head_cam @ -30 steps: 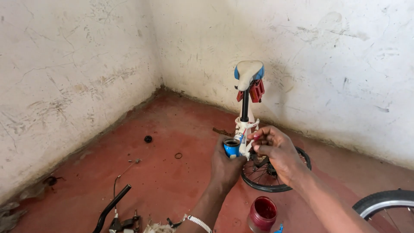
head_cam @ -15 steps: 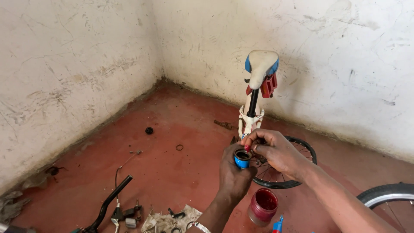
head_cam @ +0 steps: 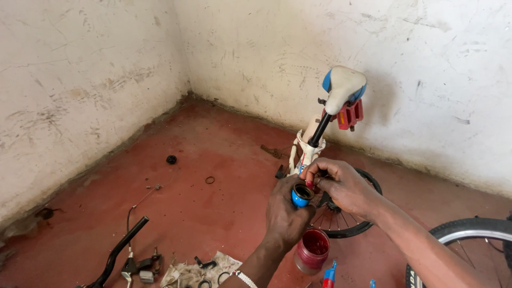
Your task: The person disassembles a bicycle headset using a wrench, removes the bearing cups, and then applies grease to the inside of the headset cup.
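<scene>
The left hand (head_cam: 285, 213) hides most of the blue metal tube (head_cam: 302, 196); the black rubber tyre (head_cam: 464, 229) runs off the frame's right edge.

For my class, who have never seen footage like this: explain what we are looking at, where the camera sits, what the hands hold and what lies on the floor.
There is no machine here, only a person's two bare hands. The single picture comes from a camera worn on that person's head, looking down at the work.

The left hand grips a short blue metal tube with an open dark end. The fingers of the right hand pinch at the tube's rim.

Behind the hands stands a small white bicycle frame with a white and blue saddle and a black spoked wheel.

On the red concrete floor lie a round tub of red grease, a black handlebar with a brake lever, a dirty rag with small metal parts and a thin dark ring. Another tyre shows at the right.
</scene>
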